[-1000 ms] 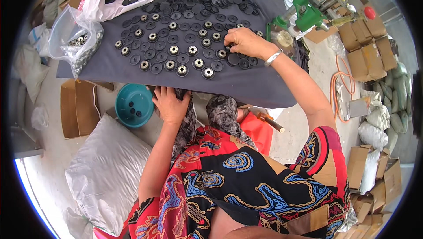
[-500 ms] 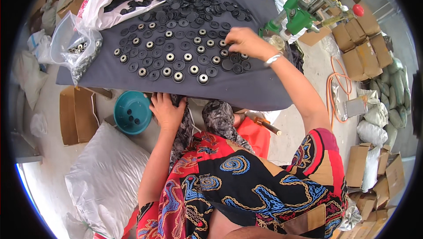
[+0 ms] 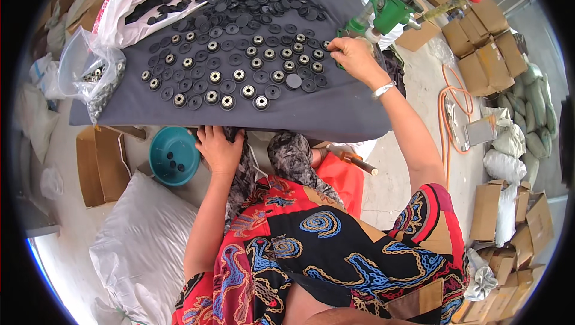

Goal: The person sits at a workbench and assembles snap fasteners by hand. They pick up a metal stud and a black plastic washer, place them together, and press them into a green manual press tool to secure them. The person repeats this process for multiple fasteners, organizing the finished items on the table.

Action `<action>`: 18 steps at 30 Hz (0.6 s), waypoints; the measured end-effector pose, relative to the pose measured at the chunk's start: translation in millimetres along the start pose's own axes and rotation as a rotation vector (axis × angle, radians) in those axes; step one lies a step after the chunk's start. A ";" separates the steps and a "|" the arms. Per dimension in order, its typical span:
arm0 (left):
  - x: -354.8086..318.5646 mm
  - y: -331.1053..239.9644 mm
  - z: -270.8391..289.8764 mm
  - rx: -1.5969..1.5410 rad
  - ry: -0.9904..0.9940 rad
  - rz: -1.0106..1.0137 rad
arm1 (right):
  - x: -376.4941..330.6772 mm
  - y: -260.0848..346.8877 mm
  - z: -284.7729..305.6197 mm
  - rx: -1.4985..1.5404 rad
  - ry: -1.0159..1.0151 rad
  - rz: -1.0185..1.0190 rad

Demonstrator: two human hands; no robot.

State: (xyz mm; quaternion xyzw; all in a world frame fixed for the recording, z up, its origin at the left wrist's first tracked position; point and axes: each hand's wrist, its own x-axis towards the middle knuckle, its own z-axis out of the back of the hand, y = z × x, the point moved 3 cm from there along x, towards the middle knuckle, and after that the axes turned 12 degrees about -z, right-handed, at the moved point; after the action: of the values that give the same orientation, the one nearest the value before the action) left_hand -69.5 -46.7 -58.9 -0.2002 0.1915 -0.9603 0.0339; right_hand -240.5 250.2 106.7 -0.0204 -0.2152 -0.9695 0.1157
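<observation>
My right hand (image 3: 354,58) reaches to the right side of a table under a dark grey cloth (image 3: 335,115). Its fingers pinch at a small silver bearing (image 3: 326,44), which seems to sit in a black disc, partly hidden by the fingertips. Several black plastic discs (image 3: 235,59) lie spread over the cloth, some with a silver ring-shaped bearing (image 3: 248,91) in the centre. Fingers spread, my left hand (image 3: 219,151) rests by the table's near edge, above my knee, with nothing visible in it.
Loose black discs (image 3: 254,1) are heaped at the far side by an open white sack (image 3: 114,22). A clear bag of bearings (image 3: 96,67) stands at the left corner. Below are a teal basin (image 3: 190,172) and a stuffed white sack (image 3: 141,229). A green machine (image 3: 386,13) stands far right.
My right hand has moved right and slightly down, to a bearing near the table's right edge. My left hand stays by the near edge. The whole view has shifted slightly.
</observation>
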 end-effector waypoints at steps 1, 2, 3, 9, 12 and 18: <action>0.9 -1.0 1.3 0.002 -0.010 -0.007 | 4.4 -0.4 -1.4 -0.032 -0.029 0.037; 1.4 -1.9 3.2 0.004 -0.021 -0.014 | 10.8 -2.8 -4.7 -0.111 -0.077 0.079; 1.5 -3.1 3.9 0.005 -0.031 -0.020 | 18.4 -7.7 -9.1 -0.192 -0.124 0.120; 0.5 3.2 1.9 0.024 -0.019 -0.016 | 51.8 -18.9 -27.7 -0.480 -0.029 0.062; 0.3 1.6 2.9 0.023 -0.015 -0.014 | 61.0 -27.9 -34.5 -0.529 0.016 0.020; 0.9 -1.6 6.9 0.001 -0.004 0.007 | 65.2 -26.0 -34.8 -0.545 -0.047 0.023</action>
State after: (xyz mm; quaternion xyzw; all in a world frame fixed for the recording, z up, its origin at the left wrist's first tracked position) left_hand -67.6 -47.8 -52.1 -0.2016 0.1917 -0.9598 0.0377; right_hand -309.5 244.4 70.2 -0.0756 0.0514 -0.9895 0.1118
